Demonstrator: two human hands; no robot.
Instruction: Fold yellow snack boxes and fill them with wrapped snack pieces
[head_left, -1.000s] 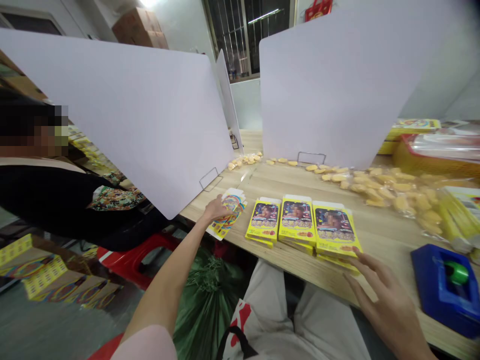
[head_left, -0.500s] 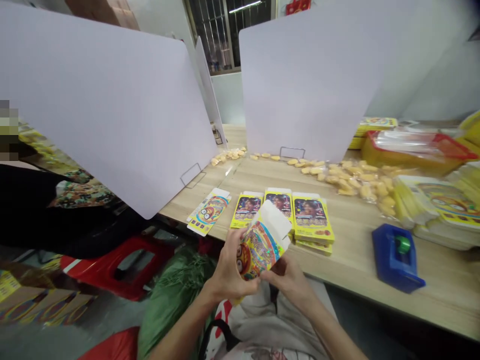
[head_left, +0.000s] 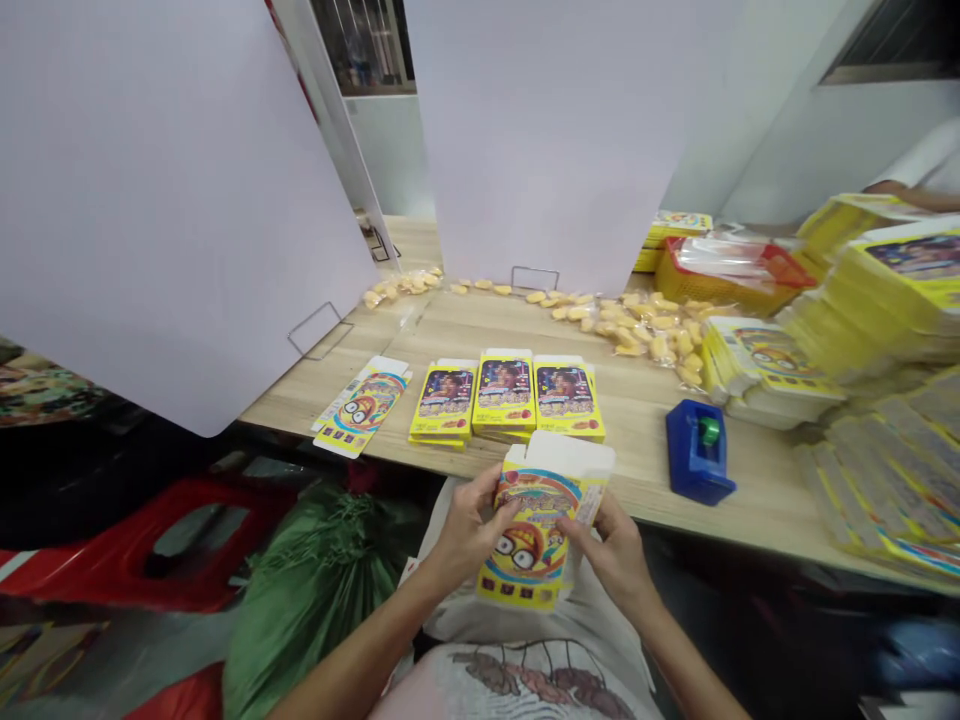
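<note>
Between my hands is a yellow cartoon-printed carton [head_left: 529,530], held upright over my lap with its white top flaps raised. My left hand [head_left: 474,525] grips its left edge, thumb on the printed front. At the right edge my right hand [head_left: 609,545] pinches it, thumb also in front; its other fingers are partly hidden behind. Just beyond the carton, several yellow boxes with dark pictures lie in three short stacks on the table, the middle stack [head_left: 504,392] among them. Left of these lie flat cartoon-printed cartons [head_left: 364,408].
Small wrapped yellow pieces [head_left: 645,325] spread along the back of the table [head_left: 630,400]. A blue tape dispenser [head_left: 697,455] stands right, near piled cartons [head_left: 772,360] and a red-yellow basket [head_left: 735,275]. White partitions [head_left: 540,150] rise behind. A green sack [head_left: 322,590] and red stool [head_left: 135,550] are below left.
The carton has turned from tilted to nearly upright, its front now facing me. My right hand has moved up to its right side. The view has swung right, showing more piled cartons.
</note>
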